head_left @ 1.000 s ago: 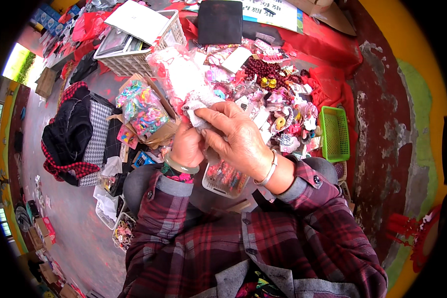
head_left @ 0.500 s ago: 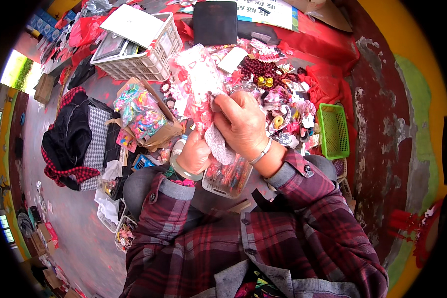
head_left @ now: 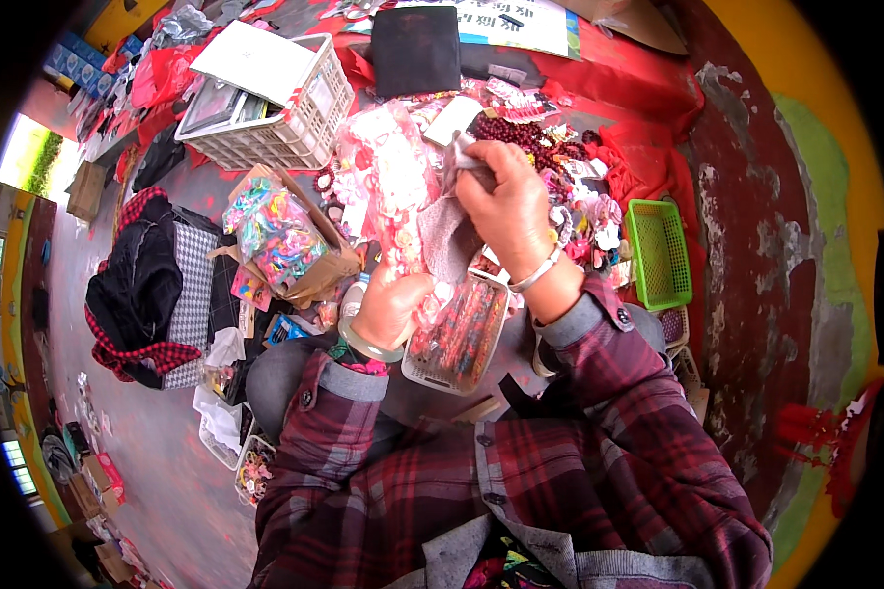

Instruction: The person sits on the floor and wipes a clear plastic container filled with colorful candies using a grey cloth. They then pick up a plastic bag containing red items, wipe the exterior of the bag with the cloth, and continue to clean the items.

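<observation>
My left hand [head_left: 393,312] is closed around the lower end of a long clear plastic bag [head_left: 388,162] filled with pink and white flower-like pieces. The bag stretches away from me over the heap of goods. In my right hand [head_left: 509,208] a greyish-mauve cloth [head_left: 448,240] is pinched by its upper part, its lower part hanging against the side of the bag. Below both hands sits a small white plastic basket [head_left: 440,383] holding colourful packaged items. What lies under the right fingers is hidden.
A heap of hair ties and beads [head_left: 521,137] spreads ahead, with a green basket [head_left: 662,257] at its right. To the left are a cardboard box [head_left: 326,273] of colourful bagged goods, a white crate [head_left: 309,128] and a black jacket [head_left: 138,280].
My right hand has moved up and to the right with the cloth, drawing it out longer. My left hand still grips the bag, slightly shifted, and the bag leans less brightly lit.
</observation>
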A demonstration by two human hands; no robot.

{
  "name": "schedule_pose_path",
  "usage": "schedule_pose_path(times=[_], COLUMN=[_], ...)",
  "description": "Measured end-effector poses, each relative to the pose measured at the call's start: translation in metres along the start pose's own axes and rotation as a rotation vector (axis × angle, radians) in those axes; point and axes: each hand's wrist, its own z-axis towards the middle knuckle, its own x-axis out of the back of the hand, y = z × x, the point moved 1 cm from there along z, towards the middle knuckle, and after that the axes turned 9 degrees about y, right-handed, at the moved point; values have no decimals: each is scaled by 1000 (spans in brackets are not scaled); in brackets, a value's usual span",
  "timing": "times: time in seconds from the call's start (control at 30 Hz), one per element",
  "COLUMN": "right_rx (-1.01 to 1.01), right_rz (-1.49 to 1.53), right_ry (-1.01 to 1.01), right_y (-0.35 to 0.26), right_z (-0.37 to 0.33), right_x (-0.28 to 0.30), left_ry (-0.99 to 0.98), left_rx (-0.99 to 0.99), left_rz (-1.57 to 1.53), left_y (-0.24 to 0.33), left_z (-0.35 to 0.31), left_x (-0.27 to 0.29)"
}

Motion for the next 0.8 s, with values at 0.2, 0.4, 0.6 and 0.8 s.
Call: schedule_pose_path(times=[0.2, 0.4, 0.6, 0.8], right_rx=[49, -5, 273, 368], right_rz=[471, 297, -38, -193], right_ry=[-403, -175, 18, 76], right_y=[-24, -13, -20, 0], right_z=[-4, -16, -12, 2], right_x=[10, -6, 0, 1], left_ry=[10, -94, -141, -116], left_rx=[-27, 42, -44, 3], left_rz=[-129, 50, 143, 173], left_y=[8, 3, -10, -11], left_z=[6, -1, -1, -2], left_x=[-9, -5, -2, 14])
